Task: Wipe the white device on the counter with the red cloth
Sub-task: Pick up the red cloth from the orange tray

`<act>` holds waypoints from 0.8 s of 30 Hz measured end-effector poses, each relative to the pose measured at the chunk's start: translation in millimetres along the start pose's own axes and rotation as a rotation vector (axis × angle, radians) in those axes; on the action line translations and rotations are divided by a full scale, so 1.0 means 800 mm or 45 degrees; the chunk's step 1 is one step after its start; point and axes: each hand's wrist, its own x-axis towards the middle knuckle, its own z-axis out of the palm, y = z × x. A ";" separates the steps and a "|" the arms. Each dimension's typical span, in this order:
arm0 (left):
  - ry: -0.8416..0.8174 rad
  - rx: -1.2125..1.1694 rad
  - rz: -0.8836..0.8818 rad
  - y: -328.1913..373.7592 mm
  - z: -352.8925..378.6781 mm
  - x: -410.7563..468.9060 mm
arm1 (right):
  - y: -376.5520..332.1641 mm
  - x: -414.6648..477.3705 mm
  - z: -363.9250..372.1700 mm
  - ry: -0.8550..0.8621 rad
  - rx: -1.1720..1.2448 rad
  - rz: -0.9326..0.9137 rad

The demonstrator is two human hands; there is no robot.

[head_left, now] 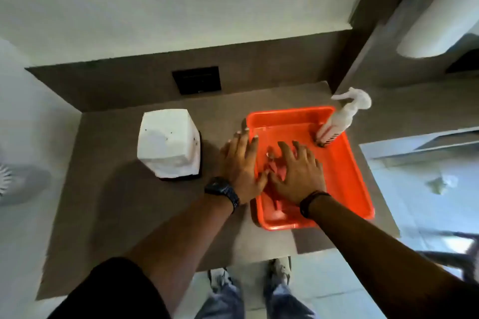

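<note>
I have both hands spread flat, gripping nothing, my right hand over the red cloth in the orange tray and left hand on its rim, so I judge pickup comes next, then carrying leftward to the white device standing untouched on the counter.

A washroom: wall-mounted paper dispenser above a tiled counter.

i have one head view, looking steeply down from above the counter, facing the wall behind it; the counter sits close, within arm's reach, its near edge below.
</note>
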 end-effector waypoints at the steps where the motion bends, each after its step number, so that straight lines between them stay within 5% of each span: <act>1: -0.046 0.002 -0.017 0.002 0.012 -0.003 | 0.005 -0.003 0.008 -0.041 -0.057 0.010; 11: -0.124 -0.082 -0.097 0.007 0.050 -0.022 | 0.026 0.003 0.045 -0.089 -0.162 0.106; 15: -0.102 -0.037 -0.017 -0.005 0.006 -0.003 | 0.009 0.023 0.020 0.075 0.427 0.232; 19: 0.241 -0.060 0.253 -0.051 -0.104 0.038 | -0.066 0.055 -0.008 0.444 1.113 0.149; 21: 0.280 0.008 0.285 -0.088 -0.156 0.048 | -0.112 0.071 -0.008 0.385 1.399 0.133; 24: 0.051 0.097 0.106 -0.143 -0.195 0.038 | -0.161 0.083 0.019 0.215 1.695 0.198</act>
